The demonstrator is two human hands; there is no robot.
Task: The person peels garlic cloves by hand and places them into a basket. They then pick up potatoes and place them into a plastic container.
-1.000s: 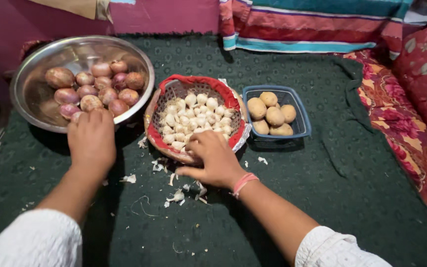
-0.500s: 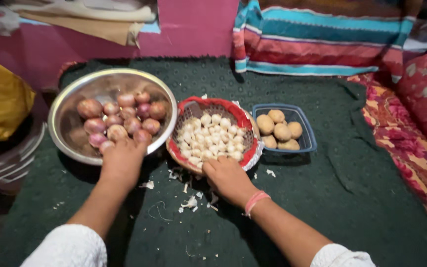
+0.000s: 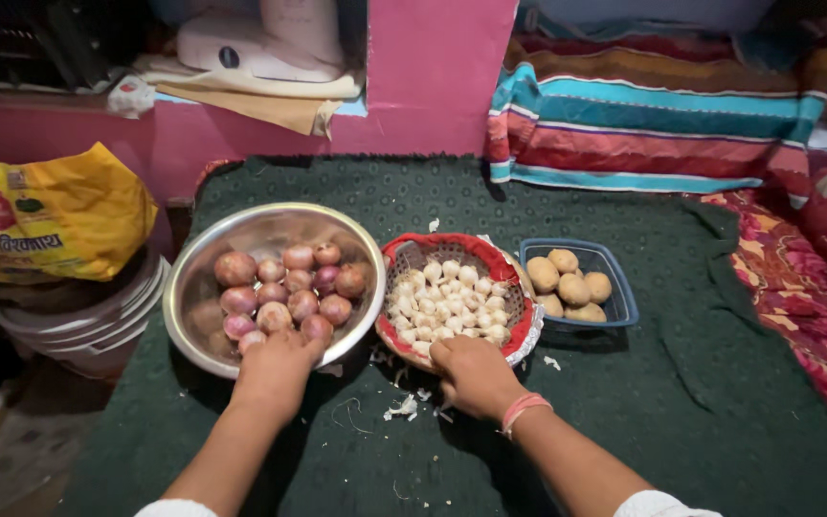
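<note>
I find my left hand (image 3: 278, 369) curled over the near rim of the steel bowl (image 3: 205, 266) of onions (image 3: 284, 290) and my right hand (image 3: 471, 375) closed on the garlic basket (image 3: 490, 257) rim; grips should stay firm and level.

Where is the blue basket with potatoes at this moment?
In the head view, the blue basket sits right of centre on the green cloth, just right of the red-lined garlic basket and ahead of the right hand.
</note>
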